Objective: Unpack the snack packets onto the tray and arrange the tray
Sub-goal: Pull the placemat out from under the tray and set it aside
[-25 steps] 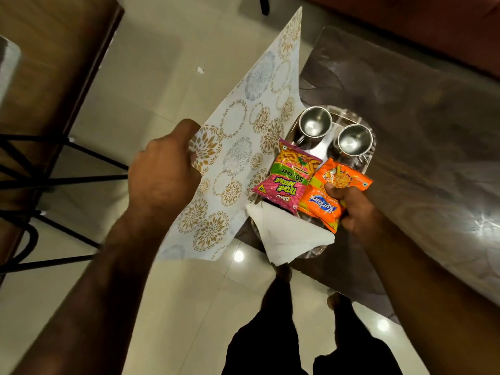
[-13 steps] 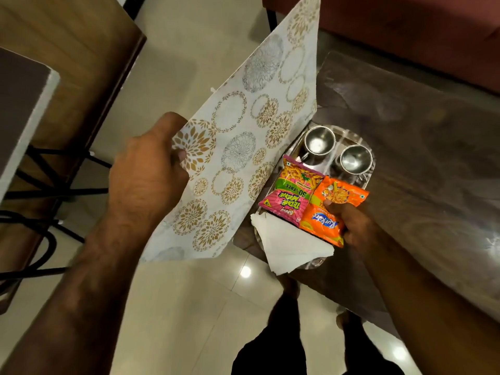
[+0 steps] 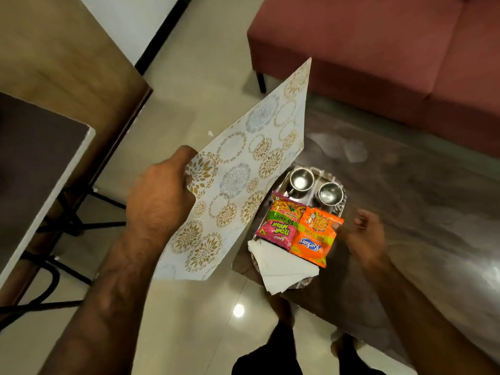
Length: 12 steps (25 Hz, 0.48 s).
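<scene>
Nearest of all, the left hand [image 3: 159, 196] holds a patterned placemat [image 3: 238, 180] in a pinch grip at one long edge, the sheet raised off to the left of the tray [image 3: 341, 212] and slanting up and away from that grip. Its long axis runs from low by the wrist to the high far corner.

Just beyond and to the right, the right hand [image 3: 364, 234] hangs loose with fingers spread and nothing in them, a little blurred. Its fingertips sit just beside the right edge of the orange packet [image 3: 315, 236], apart from it as far as one can tell. So the packets lie straight left of the right grip, and that hand is much the nearer to them; the left is occupied.

On the tray I count two snack packets: the orange one and a pink-and-green packet [image 3: 281, 223] touching it on the side away from the right grip. Both lie flat, long axes running near to far. One folded white napkin [image 3: 281, 266] lies on the near end of the tray, overhanging its rim and tucked under the packets' near ends.

Past the packets stand two steel cups [image 3: 301, 181], upright and side by side at the far end. The tray itself rests at the near corner of the dark counter [image 3: 405, 212]. Unpacking looks done; arranging probably remains.
</scene>
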Available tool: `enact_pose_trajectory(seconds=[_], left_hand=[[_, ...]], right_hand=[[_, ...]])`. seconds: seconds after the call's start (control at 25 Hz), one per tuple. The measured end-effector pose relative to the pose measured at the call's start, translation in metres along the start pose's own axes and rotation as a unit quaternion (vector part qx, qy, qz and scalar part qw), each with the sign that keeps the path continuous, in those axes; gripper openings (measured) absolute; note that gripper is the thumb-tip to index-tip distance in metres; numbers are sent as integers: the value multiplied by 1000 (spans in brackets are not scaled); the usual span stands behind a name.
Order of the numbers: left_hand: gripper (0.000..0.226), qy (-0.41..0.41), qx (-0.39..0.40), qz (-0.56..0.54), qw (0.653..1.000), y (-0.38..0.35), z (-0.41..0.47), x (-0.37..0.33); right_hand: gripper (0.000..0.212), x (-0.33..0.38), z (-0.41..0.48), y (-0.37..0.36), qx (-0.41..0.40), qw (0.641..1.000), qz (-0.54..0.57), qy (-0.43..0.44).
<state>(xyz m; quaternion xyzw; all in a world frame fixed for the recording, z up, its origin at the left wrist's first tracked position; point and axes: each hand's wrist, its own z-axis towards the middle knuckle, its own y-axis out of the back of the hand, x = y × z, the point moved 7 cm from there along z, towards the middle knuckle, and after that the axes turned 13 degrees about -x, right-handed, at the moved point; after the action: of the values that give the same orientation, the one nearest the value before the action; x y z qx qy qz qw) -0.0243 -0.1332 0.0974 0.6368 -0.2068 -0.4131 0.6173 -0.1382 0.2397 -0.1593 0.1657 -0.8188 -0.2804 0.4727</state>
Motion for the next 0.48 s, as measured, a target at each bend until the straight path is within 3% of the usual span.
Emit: enact_pose_trajectory(seconds=[0.12,0.24,0.48], left_hand=[[39,-13,-22,14,1000,43,16,6],[38,-28,-20,-42,999,68,30,6],[28,-71,85,-178,978,50,37,-20]], right_hand=[[76,70,-7,18,16,992,-6,126],[77,158,-22,35,23,969,-3,248],[105,264,-36,72,87,945,-4,315]])
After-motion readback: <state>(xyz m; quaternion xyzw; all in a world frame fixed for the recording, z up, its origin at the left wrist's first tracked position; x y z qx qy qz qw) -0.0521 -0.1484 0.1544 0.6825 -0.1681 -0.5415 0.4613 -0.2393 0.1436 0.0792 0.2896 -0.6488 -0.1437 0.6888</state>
